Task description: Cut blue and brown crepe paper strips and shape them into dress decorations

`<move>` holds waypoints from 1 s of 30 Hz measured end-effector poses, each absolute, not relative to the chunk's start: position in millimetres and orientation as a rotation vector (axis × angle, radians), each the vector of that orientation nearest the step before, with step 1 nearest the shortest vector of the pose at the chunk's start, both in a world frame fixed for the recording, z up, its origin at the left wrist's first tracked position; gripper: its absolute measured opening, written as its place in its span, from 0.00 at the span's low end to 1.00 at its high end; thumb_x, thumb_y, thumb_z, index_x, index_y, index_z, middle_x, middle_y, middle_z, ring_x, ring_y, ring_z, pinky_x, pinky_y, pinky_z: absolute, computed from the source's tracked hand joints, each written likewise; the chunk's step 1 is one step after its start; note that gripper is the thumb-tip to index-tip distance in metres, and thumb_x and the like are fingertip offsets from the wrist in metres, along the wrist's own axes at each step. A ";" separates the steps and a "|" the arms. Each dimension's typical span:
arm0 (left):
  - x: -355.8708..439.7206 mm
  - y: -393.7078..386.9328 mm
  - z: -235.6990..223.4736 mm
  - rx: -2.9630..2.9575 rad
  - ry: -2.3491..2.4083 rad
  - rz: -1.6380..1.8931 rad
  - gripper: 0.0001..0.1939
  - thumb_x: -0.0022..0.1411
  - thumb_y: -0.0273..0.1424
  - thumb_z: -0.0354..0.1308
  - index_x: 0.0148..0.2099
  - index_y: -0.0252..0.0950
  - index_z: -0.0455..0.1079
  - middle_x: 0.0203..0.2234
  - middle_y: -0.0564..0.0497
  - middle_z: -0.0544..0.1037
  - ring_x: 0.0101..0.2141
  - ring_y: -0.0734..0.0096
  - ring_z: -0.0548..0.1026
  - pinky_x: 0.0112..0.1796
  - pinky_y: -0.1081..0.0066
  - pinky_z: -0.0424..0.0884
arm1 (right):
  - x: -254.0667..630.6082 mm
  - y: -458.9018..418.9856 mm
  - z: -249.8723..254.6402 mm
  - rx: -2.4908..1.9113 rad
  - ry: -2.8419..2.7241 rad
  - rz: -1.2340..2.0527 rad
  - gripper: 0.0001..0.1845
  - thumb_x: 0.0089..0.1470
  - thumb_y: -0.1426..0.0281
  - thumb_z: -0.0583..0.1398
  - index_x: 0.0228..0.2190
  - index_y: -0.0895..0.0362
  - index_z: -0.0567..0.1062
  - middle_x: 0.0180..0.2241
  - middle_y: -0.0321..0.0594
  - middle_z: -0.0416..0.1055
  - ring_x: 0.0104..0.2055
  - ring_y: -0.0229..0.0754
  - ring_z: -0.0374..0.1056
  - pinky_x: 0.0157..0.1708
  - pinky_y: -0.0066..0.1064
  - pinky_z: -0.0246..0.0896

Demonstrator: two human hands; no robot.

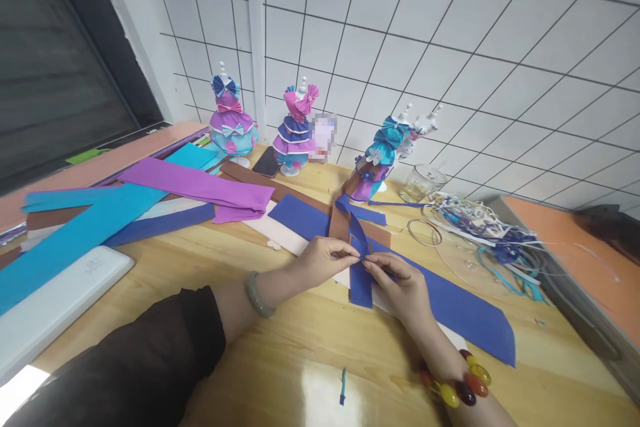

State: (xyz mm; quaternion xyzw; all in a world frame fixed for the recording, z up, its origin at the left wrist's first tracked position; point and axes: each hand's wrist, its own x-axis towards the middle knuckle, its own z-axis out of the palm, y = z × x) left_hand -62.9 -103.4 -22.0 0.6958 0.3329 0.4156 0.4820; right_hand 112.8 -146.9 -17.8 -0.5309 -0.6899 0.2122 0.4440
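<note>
My left hand [317, 261] pinches a narrow dark blue crepe-paper-like strip [358, 223] between thumb and fingertips. From the other side, my right hand [401, 283] pinches the same strip, and the fingertips of both hands nearly meet. The strip's upper part rises in a loose fold from the pinch. Beneath the hands lies a short blue piece [361, 290]. A long, wide blue band [473, 310] runs under my right hand towards the lower right, on top of a pale band. Brown pieces [341, 217] lie just behind the hands.
Small dress forms in layered dresses stand along the wall, including a purple one [231, 120] and a teal one [390, 140]. Purple [200, 187] and turquoise bands [85, 240] cover the left. A glass jar [425, 181] and tangled ribbon scraps [480, 227] sit right. A blue scrap [343, 387] lies in front.
</note>
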 end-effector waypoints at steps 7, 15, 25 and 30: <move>-61.8 -105.0 -22.1 1.772 0.818 1.118 0.08 0.53 0.30 0.58 0.34 0.33 0.75 0.29 0.49 0.78 0.31 0.73 0.75 0.33 0.77 0.70 | 113.3 -145.7 -18.9 -1.376 -1.434 0.785 0.10 0.42 0.62 0.64 0.26 0.55 0.77 0.30 0.40 0.74 0.32 0.41 0.69 0.34 0.33 0.65; -60.2 -102.5 -23.9 1.646 0.774 1.134 0.07 0.50 0.31 0.61 0.31 0.32 0.75 0.29 0.47 0.77 0.31 0.72 0.74 0.33 0.75 0.70 | 111.9 -145.1 -17.8 -1.368 -1.248 0.930 0.09 0.36 0.65 0.67 0.25 0.55 0.78 0.29 0.39 0.74 0.31 0.39 0.68 0.34 0.31 0.64; -57.6 -100.0 -30.7 1.368 0.793 0.986 0.13 0.46 0.36 0.63 0.30 0.30 0.73 0.24 0.48 0.76 0.26 0.75 0.71 0.28 0.75 0.66 | 111.5 -146.3 -16.0 -1.389 -1.218 0.947 0.09 0.36 0.65 0.67 0.23 0.56 0.78 0.29 0.39 0.74 0.31 0.39 0.68 0.35 0.30 0.64; -56.6 -101.0 -28.6 1.297 0.786 0.972 0.13 0.43 0.36 0.65 0.28 0.30 0.72 0.22 0.50 0.75 0.24 0.77 0.70 0.28 0.75 0.66 | 110.9 -147.2 -15.9 -1.372 -1.213 0.977 0.08 0.38 0.65 0.67 0.23 0.56 0.77 0.28 0.38 0.74 0.29 0.37 0.68 0.32 0.29 0.64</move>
